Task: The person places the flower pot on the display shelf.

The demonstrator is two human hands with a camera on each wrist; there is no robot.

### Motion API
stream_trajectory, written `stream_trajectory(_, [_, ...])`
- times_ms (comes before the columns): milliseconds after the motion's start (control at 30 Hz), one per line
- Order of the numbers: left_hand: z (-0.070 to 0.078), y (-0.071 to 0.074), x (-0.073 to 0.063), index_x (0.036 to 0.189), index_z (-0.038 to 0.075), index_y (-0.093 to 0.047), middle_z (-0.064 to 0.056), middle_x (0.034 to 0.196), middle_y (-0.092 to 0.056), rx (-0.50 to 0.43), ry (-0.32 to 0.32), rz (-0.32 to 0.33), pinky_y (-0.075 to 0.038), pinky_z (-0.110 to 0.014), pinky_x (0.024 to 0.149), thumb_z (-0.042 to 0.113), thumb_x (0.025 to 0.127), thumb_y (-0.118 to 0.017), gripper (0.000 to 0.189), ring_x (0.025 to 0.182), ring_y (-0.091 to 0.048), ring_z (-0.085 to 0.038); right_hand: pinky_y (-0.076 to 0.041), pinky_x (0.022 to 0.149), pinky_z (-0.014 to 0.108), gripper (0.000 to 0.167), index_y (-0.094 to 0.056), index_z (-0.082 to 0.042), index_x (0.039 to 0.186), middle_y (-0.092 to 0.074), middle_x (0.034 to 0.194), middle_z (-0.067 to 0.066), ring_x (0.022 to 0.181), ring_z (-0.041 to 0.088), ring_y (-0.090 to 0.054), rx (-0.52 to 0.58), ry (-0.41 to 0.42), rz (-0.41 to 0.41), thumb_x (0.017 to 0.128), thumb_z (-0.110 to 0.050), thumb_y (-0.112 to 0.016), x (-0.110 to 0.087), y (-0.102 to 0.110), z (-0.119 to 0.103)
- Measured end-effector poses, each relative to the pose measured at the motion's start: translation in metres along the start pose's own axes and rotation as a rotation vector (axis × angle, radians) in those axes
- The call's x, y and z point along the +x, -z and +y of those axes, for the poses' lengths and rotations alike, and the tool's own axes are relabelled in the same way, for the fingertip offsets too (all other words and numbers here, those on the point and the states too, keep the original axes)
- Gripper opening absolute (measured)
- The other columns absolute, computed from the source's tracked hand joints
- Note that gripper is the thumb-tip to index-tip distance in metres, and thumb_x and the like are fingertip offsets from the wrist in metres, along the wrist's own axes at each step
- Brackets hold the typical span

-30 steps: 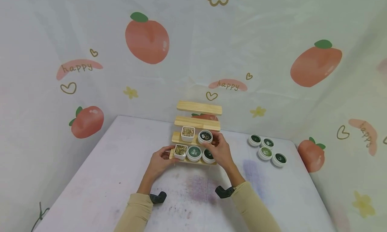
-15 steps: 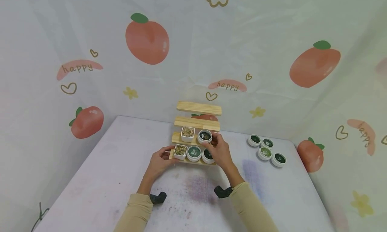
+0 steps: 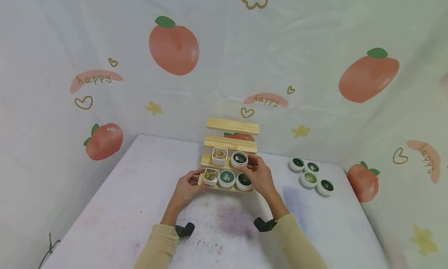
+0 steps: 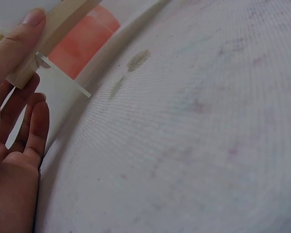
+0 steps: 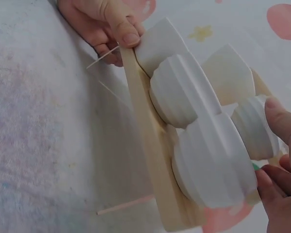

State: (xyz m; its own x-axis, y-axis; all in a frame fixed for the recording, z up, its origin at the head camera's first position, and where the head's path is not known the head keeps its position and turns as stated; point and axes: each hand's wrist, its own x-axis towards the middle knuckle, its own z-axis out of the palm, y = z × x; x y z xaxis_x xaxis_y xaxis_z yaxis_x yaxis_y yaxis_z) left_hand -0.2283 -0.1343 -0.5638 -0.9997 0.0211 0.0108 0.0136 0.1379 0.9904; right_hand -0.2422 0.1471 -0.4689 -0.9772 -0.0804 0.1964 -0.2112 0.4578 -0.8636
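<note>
A stepped wooden shelf rack (image 3: 231, 125) stands near the back of the table, carrying small white pots. On its lowest board sit a square pot (image 3: 211, 177) with grainy filling and two round pots, one teal inside (image 3: 226, 178), one dark green (image 3: 244, 181). The board above bears another square pot (image 3: 219, 156) and a dark-filled round pot (image 3: 239, 159). My left hand (image 3: 188, 189) grips the lowest board's left end, thumb (image 4: 19, 46) on top and fingers below. With thumb and fingers, my right hand (image 3: 259, 176) holds the upper round pot at its right side.
Several round white pots with green filling, among them a light green one (image 3: 309, 179), stand close together on the table at the right. Behind the rack hangs a pale cloth (image 3: 280, 39) printed with fruit. The rack's two upper boards hold no pots.
The head view has shifted slightly. Both hands and the pots keep nearly the same places on the rack.
</note>
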Motion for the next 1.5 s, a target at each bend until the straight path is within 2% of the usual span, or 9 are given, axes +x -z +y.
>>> stream_trajectory(200, [0.007, -0.001, -0.002, 0.135, 0.014, -0.065, -0.016, 0.108, -0.068, 0.016, 0.024, -0.004, -0.053, -0.021, 0.068, 0.009, 0.075, -0.091, 0.065, 0.084, -0.064, -0.015, -0.054, 0.104, 0.041, 0.055, -0.055, -0.001, 0.136, -0.064, 0.135, 0.017, 0.122, 0.032, -0.065, 0.004, 0.001, 0.062, 0.09, -0.019, -0.08, -0.001, 0.008, 0.005])
stream_trajectory(433, [0.029, 0.002, -0.013, 0.134, 0.007, -0.065, -0.016, 0.105, -0.068, -0.003, 0.004, -0.037, -0.053, -0.022, 0.068, 0.01, 0.077, -0.089, 0.063, 0.083, -0.064, -0.014, -0.053, 0.105, 0.046, 0.054, -0.058, -0.001, 0.135, -0.064, 0.136, 0.018, 0.122, 0.037, -0.065, -0.021, -0.045, 0.101, 0.09, -0.021, -0.08, -0.006, 0.023, 0.015])
stream_trajectory(733, [0.001, 0.0, 0.0, 0.135, 0.014, -0.065, -0.016, 0.107, -0.068, 0.006, 0.017, -0.003, -0.053, -0.021, 0.067, 0.009, 0.075, -0.091, 0.065, 0.083, -0.064, -0.015, -0.051, 0.106, 0.049, 0.058, -0.057, -0.001, 0.136, -0.063, 0.137, 0.02, 0.123, 0.04, -0.063, -0.148, -0.079, 0.15, 0.089, -0.024, -0.081, -0.014, 0.053, 0.032])
stream_trajectory(967, [0.0, 0.0, 0.0, 0.131, 0.019, -0.068, -0.017, 0.106, -0.069, 0.011, -0.014, -0.003, -0.054, -0.022, 0.068, 0.016, 0.074, -0.093, 0.063, 0.084, -0.066, -0.017, -0.05, 0.104, 0.053, 0.06, -0.056, 0.004, 0.136, -0.061, 0.137, 0.025, 0.123, 0.043, -0.06, -0.21, -0.058, 0.22, 0.088, -0.02, -0.082, -0.023, 0.085, 0.052])
stream_trajectory(1233, [0.002, 0.0, -0.002, 0.132, 0.02, -0.067, -0.015, 0.107, -0.068, 0.043, -0.017, 0.002, -0.054, -0.023, 0.07, 0.019, 0.074, -0.093, 0.063, 0.086, -0.065, -0.017, -0.046, 0.105, 0.056, 0.059, -0.054, 0.007, 0.138, -0.057, 0.138, 0.028, 0.125, 0.044, -0.056, -0.287, -0.092, 0.297, 0.091, -0.018, -0.079, -0.036, 0.122, 0.064])
stream_trajectory(1333, [0.012, 0.001, -0.006, 0.134, 0.017, -0.066, -0.017, 0.109, -0.068, 0.055, -0.003, -0.012, -0.054, -0.022, 0.071, 0.016, 0.075, -0.092, 0.064, 0.087, -0.065, -0.017, -0.047, 0.102, 0.054, 0.059, -0.054, 0.007, 0.137, -0.057, 0.135, 0.029, 0.124, 0.044, -0.056, -0.317, -0.103, 0.343, 0.09, -0.017, -0.079, -0.04, 0.135, 0.069])
stream_trajectory(1500, [0.036, 0.003, -0.016, 0.136, 0.011, -0.064, -0.018, 0.11, -0.068, 0.051, 0.01, -0.041, -0.054, -0.022, 0.071, 0.015, 0.077, -0.09, 0.065, 0.088, -0.065, -0.017, -0.045, 0.103, 0.054, 0.061, -0.054, 0.007, 0.138, -0.056, 0.135, 0.03, 0.126, 0.046, -0.055, -0.336, -0.17, 0.382, 0.09, -0.018, -0.08, -0.044, 0.157, 0.08])
